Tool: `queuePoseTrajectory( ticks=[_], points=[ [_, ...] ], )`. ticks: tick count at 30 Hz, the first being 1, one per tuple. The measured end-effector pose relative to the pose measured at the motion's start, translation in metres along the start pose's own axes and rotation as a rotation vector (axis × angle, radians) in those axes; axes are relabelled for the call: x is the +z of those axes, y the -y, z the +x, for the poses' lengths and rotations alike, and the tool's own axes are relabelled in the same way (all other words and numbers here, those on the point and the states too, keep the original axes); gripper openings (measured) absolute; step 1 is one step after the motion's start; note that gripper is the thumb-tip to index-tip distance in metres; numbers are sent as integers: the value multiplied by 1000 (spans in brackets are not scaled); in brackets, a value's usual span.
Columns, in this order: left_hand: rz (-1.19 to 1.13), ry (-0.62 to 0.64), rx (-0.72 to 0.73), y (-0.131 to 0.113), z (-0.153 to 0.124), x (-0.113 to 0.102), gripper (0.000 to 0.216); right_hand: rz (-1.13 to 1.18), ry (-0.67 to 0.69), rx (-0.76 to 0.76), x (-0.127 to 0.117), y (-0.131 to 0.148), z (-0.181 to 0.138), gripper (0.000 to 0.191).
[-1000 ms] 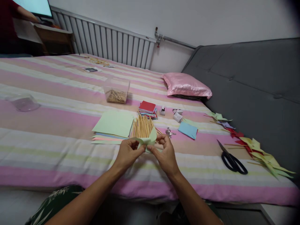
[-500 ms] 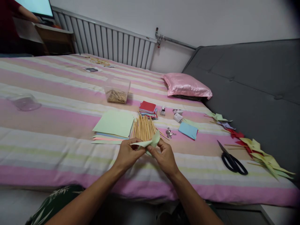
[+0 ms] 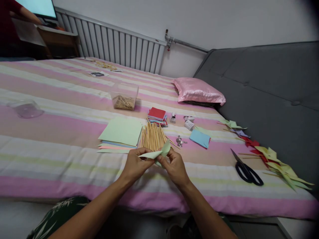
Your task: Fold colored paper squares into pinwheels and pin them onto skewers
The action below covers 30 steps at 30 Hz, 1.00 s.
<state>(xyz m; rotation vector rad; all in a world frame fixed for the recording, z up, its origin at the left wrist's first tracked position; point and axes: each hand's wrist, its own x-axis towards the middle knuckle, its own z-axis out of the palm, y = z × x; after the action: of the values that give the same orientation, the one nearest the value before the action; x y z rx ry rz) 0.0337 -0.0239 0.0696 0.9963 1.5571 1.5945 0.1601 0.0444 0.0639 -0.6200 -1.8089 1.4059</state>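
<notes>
Before you stretches the striped bed (image 3: 74, 169). Near its front edge lie a stack of coloured paper (image 3: 121, 131) and a bundle of sticks (image 3: 152, 135). Nearer that edge, your left hand (image 3: 136, 164) and right hand (image 3: 175, 167) pinch the folded green paper (image 3: 152, 154) between them, each grip closed on it.

Paper and sticks by the bed's (image 3: 74, 166) near edge, pillow (image 3: 199, 91) toward the far right corner.
Folded paper (image 3: 165, 149) sits between the left hand (image 3: 136, 163) and right hand (image 3: 175, 166), near the middle of the near edge; loose sticks (image 3: 152, 135) lie just behind, a sheet stack (image 3: 121, 130) to their left, a smaller stack (image 3: 157, 113) behind them. Farther back stands a box (image 3: 124, 90) with sticks in it. Right of the loose sticks lies a paper pile (image 3: 200, 138). Scissors (image 3: 245, 169) lie toward the near right corner; pinwheels (image 3: 270, 152) run along the right edge, beside the headboard (image 3: 269, 76).
</notes>
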Motion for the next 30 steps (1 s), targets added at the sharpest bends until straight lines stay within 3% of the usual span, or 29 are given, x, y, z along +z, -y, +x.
queuePoseTrajectory(
  ticks=[21,30],
  points=[
    [-25,46,-23,4,-2,3,7,80,36,78,-4,-5,1,23],
    [-264,146,-226,8,2,3,15,253,-47,215,3,-6,3,23]
  ],
)
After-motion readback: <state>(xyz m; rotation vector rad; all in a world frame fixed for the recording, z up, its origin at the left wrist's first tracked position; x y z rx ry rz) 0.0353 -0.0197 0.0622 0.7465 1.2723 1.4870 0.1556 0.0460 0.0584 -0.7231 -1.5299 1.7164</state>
